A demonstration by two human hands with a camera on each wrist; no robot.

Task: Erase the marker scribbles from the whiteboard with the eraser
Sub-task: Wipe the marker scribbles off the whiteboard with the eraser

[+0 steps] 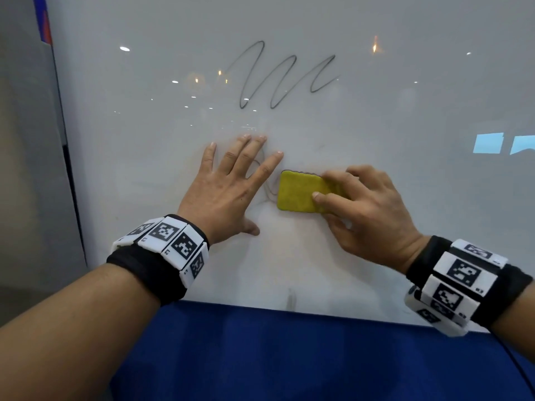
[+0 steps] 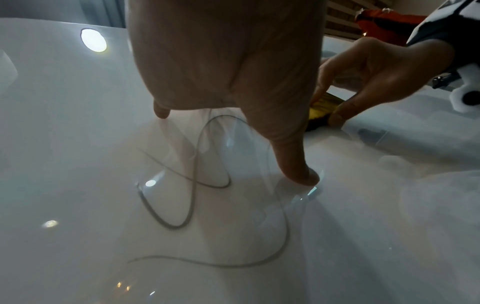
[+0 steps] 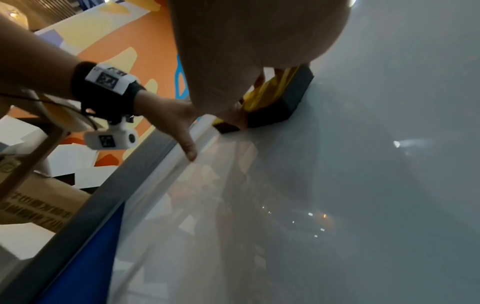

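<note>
The whiteboard [image 1: 376, 117] fills the head view. A grey looping marker scribble [image 1: 278, 76] runs across its upper middle, and a fainter loop [image 1: 267, 180] lies between my hands, also seen as the scribble [image 2: 192, 185] under my left palm. My left hand [image 1: 231, 180] presses flat on the board with fingers spread. My right hand [image 1: 362, 209] grips the yellow eraser [image 1: 298, 192] and holds it against the board just right of the left index finger. The eraser's dark felt base [image 3: 285, 100] touches the surface. Part of the eraser [image 2: 320, 111] shows beyond the left hand.
A blue strip [image 1: 289, 351] runs along the board's lower edge. A grey frame [image 1: 62, 140] borders the board on the left. Ceiling lights reflect on the glossy surface. A cardboard box [image 3: 33, 205] and orange patterned floor [image 3: 145, 41] lie beyond the board's edge.
</note>
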